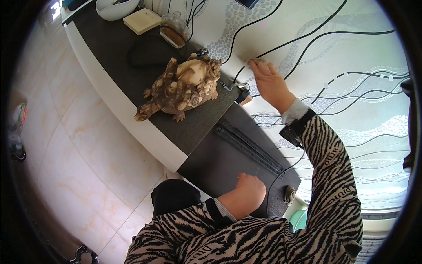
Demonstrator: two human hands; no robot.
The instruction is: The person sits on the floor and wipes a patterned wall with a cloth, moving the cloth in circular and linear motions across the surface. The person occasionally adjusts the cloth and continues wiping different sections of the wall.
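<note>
My right hand (272, 86) reaches up to the patterned wall (286, 43). Its fingertips press a small light-brown cloth (257, 60) flat against the wall, beside a black cable (277, 48). Lower down, my left hand (248, 191) is curled into a fist over the dark cabinet top (211, 168); its palm side is hidden, and nothing shows in it. Between the two hands lies a long black slotted bar (250, 148) on the cabinet. A brown carved turtle figure (184, 87) stands on the raised dark slab, to the left of my right hand.
Several black cables run along the wall, with a small plug-like adapter (243, 95) beside the slab's corner. Behind the turtle are a glass bottle (174, 31), a cream box (141, 20) and a white bowl (115, 9). A crumpled cloth (290, 195) lies near a mint-green container (299, 219).
</note>
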